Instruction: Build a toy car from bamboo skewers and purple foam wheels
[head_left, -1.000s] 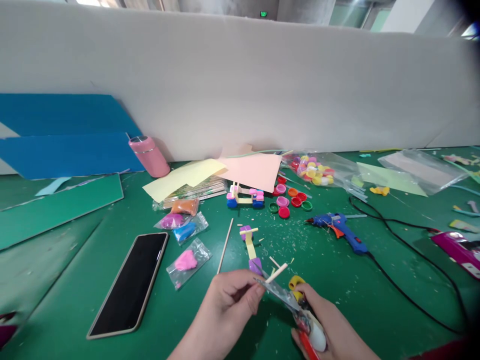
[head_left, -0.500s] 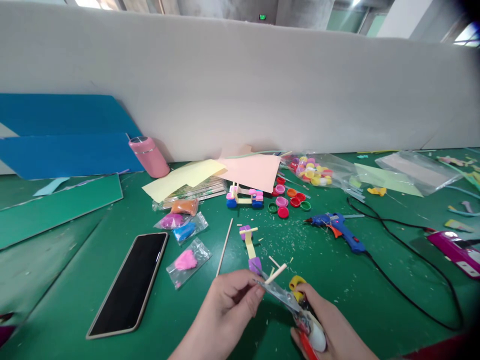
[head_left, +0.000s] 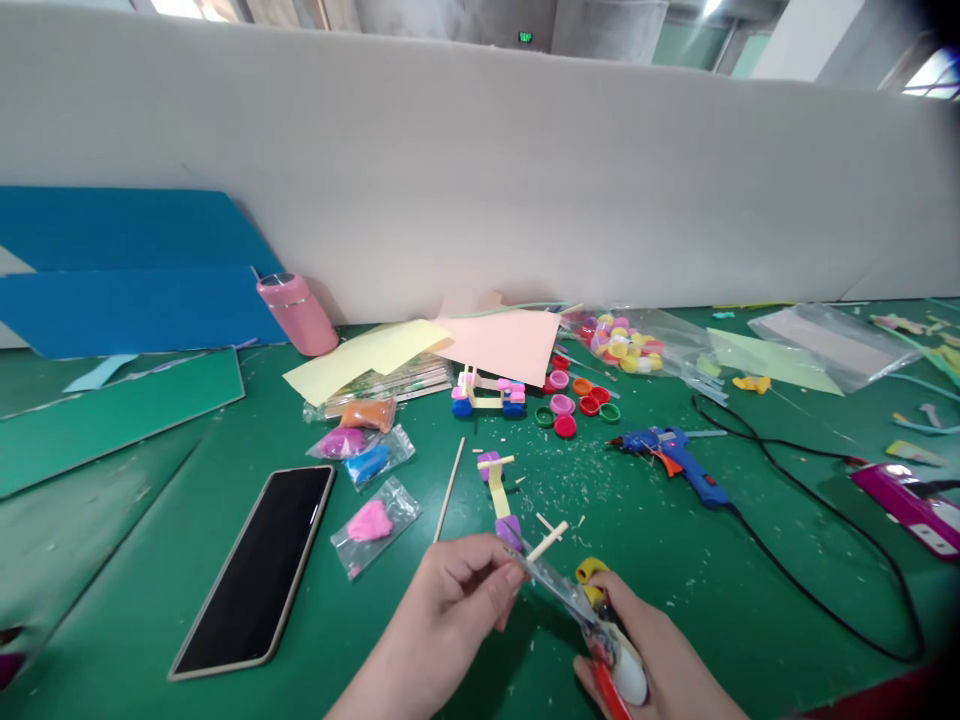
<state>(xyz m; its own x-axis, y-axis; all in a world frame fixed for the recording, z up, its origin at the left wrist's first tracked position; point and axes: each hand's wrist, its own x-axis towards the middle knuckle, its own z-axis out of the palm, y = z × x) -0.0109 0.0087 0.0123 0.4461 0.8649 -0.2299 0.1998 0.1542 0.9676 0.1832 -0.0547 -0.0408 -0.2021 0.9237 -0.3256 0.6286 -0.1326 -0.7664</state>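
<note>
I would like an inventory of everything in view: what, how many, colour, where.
table: one, green, below
partition: one, white, back
boards: several, blue and green, left
tumbler: one, pink, beside partition
smartphone: one, black, front left
clay packets: four, orange, purple, blue, pink, left-centre
paper sheets: several, yellow, pink, green, back
bagged sticks: several, pale, by yellow sheet
craft assemblies: two, multicoloured, centre
loose caps: several, multicoloured, centre
bagged pieces: many, multicoloured, back
glue gun: one, blue, right
probable power strip: one, magenta, far right
stick piece: one, pale, at blades
scissors: one, silver-bladed, right hand
left hand, right hand: two, bare, front
</note>
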